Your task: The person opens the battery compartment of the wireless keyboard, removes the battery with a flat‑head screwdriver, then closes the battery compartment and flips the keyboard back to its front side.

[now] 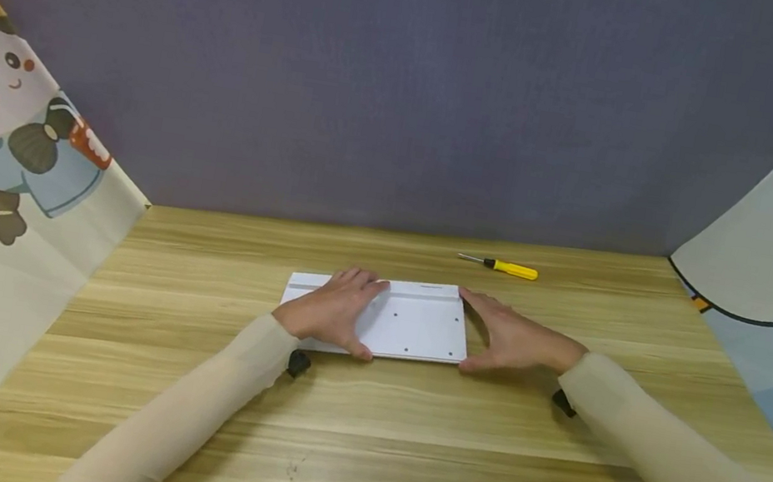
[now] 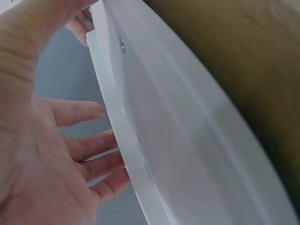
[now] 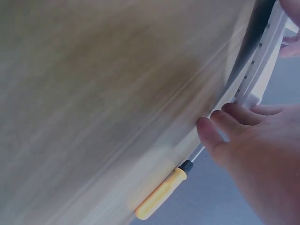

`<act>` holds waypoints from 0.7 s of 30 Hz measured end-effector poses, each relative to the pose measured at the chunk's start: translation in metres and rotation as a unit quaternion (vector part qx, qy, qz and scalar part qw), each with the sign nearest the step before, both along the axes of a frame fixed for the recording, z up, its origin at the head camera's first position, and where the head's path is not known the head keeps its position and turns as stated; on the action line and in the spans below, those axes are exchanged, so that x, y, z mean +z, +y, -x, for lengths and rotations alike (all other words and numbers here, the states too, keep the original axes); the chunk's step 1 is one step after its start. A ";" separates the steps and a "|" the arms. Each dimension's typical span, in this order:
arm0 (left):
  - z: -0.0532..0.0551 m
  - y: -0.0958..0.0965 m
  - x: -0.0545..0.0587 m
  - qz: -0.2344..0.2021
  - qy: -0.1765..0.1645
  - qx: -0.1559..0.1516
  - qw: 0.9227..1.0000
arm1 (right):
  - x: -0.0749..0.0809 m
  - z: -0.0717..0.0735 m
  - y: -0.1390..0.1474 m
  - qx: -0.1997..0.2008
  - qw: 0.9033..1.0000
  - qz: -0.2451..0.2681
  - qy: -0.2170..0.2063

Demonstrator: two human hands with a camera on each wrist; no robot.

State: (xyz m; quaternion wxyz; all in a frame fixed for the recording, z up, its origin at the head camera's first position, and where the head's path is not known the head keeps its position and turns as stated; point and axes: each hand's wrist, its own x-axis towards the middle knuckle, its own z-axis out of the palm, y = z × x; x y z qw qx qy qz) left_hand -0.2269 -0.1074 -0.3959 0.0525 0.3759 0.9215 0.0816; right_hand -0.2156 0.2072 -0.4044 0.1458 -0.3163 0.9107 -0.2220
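A flat white rectangular panel [image 1: 418, 326] with small dark screw holes and a raised strip along its far side lies on the table. Across its left part reaches my left hand [image 1: 337, 313], thumb at the near edge and fingers at the far edge. The left wrist view shows these fingers [image 2: 101, 161] touching the panel's rim [image 2: 123, 126]. My right hand [image 1: 515, 337] spans the panel's right end, thumb at the near corner and fingers at the far corner. In the right wrist view its fingertips [image 3: 229, 110] meet the panel's end, which has small dark slots.
A screwdriver [image 1: 511, 269] with a yellow handle lies behind the panel, towards the right, on the wooden table [image 1: 367, 457]. A dark grey wall [image 1: 410, 93] stands along the table's back edge. Cartoon-printed sheets [image 1: 33, 126] flank the left and right sides.
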 end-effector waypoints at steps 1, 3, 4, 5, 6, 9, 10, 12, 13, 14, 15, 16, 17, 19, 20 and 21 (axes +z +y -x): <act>0.000 0.000 0.000 0.003 0.000 0.003 1.000 | 0.000 0.001 -0.001 0.002 1.000 0.002 0.000; 0.001 0.000 -0.001 0.006 0.003 0.004 1.000 | 0.000 0.003 -0.001 0.004 1.000 0.003 0.003; 0.002 0.000 -0.002 0.007 0.004 0.005 1.000 | 0.000 0.004 -0.001 0.004 1.000 0.003 0.006; 0.002 0.001 -0.002 0.009 0.006 0.005 1.000 | -0.001 0.004 -0.002 0.005 1.000 0.003 0.009; 0.002 0.001 -0.003 0.010 0.007 0.004 1.000 | -0.001 0.005 -0.001 0.005 1.000 0.002 0.011; 0.003 0.001 -0.003 0.012 0.010 0.002 1.000 | -0.002 0.006 -0.002 0.003 1.000 -0.001 0.008; 0.003 0.001 -0.003 0.014 0.010 0.002 1.000 | -0.002 0.007 -0.002 0.002 1.000 -0.003 0.006; 0.003 0.001 -0.003 0.017 0.010 0.002 1.000 | -0.002 0.008 -0.002 0.000 1.000 -0.006 0.001; 0.003 0.001 -0.003 0.019 0.010 0.002 1.000 | -0.002 0.008 -0.002 0.000 1.000 -0.006 -0.001; 0.002 0.001 -0.003 0.020 0.010 0.003 1.000 | -0.003 0.009 -0.002 0.000 1.000 -0.008 -0.001; 0.002 0.001 -0.002 0.020 0.010 0.003 1.000 | -0.003 0.009 -0.002 0.000 1.000 -0.010 -0.002; 0.002 0.001 -0.002 0.021 0.009 0.003 1.000 | -0.003 0.009 -0.002 0.000 1.000 -0.011 -0.002; 0.002 0.001 -0.003 0.020 0.008 0.004 1.000 | -0.003 0.009 -0.002 0.000 1.000 -0.011 -0.002; 0.002 0.001 -0.003 0.021 0.009 0.006 1.000 | -0.002 0.010 -0.003 0.001 1.000 -0.010 0.002; 0.002 0.001 -0.004 0.021 0.010 0.006 1.000 | -0.002 0.011 -0.003 0.001 1.000 -0.011 0.005; 0.002 0.001 -0.004 0.022 0.011 0.006 1.000 | -0.001 0.011 -0.004 0.000 1.000 -0.006 0.007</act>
